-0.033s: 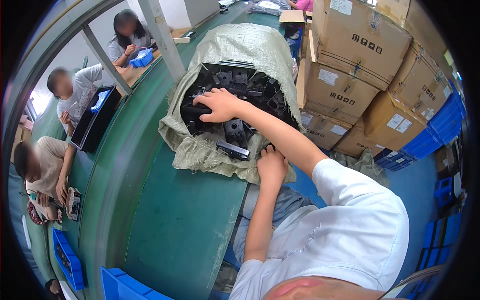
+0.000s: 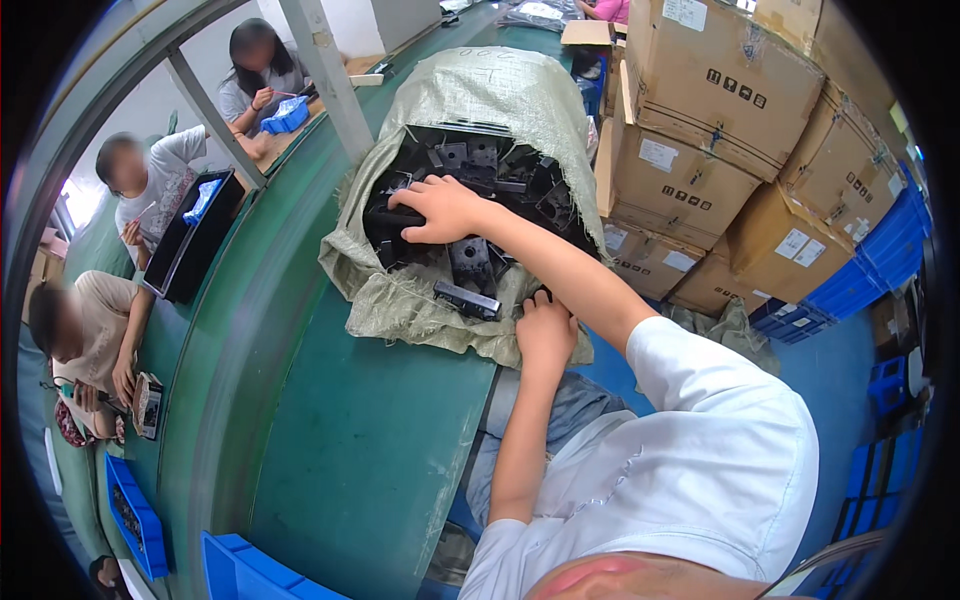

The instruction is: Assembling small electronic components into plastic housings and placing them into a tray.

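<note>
A stack of brown cardboard boxes (image 2: 700, 130) fills the upper right, piled in tilted rows just beside the green table (image 2: 370, 450). White rectangular labels (image 2: 659, 154) sit on several box faces, and black printed marks show on the sides. A smaller open carton (image 2: 585, 35) stands behind the stack near the top edge. On the table, touching the boxes, lies an open woven sack (image 2: 490, 100), pale greenish grey, its mouth rolled back around black parts (image 2: 470, 200).
</note>
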`<state>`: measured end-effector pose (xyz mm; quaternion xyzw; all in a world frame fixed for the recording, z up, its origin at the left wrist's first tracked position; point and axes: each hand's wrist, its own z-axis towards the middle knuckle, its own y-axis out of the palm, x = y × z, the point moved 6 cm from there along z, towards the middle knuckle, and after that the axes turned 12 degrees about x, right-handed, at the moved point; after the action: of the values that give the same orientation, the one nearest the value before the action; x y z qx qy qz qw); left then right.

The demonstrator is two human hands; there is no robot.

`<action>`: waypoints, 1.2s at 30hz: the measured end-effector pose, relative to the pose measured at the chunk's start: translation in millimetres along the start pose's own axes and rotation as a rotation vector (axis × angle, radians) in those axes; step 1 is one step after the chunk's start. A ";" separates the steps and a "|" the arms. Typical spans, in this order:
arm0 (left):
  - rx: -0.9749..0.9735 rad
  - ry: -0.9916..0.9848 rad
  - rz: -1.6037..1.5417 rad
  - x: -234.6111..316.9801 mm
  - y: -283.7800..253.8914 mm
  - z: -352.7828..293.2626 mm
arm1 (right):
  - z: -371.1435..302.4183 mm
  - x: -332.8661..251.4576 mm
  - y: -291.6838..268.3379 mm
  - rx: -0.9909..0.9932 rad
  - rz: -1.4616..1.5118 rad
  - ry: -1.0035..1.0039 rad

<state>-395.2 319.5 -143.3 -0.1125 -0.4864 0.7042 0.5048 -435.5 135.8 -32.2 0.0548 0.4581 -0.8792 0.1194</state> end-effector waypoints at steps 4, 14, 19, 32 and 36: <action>0.004 -0.006 0.026 1.2 -7.0 0.3 | 4.5 12.2 1.0 0.063 0.129 0.034; 0.086 -0.017 0.046 -6.6 -14.3 -1.0 | 39.0 131.2 -18.6 0.105 0.140 0.420; 0.108 -0.027 0.055 -3.4 -15.2 4.2 | 70.4 230.3 -11.4 0.039 -0.317 0.384; 0.136 0.117 -0.079 49.2 -32.3 6.5 | 134.2 452.4 -110.5 -0.559 0.243 0.964; 0.039 -0.040 0.044 -3.9 -22.2 -2.0 | 156.7 316.9 27.4 -0.436 0.142 0.753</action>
<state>-378.7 317.8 -127.8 -0.0994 -0.4798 0.7267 0.4814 -732.3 -58.2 -29.1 0.3764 0.6394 -0.6703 0.0131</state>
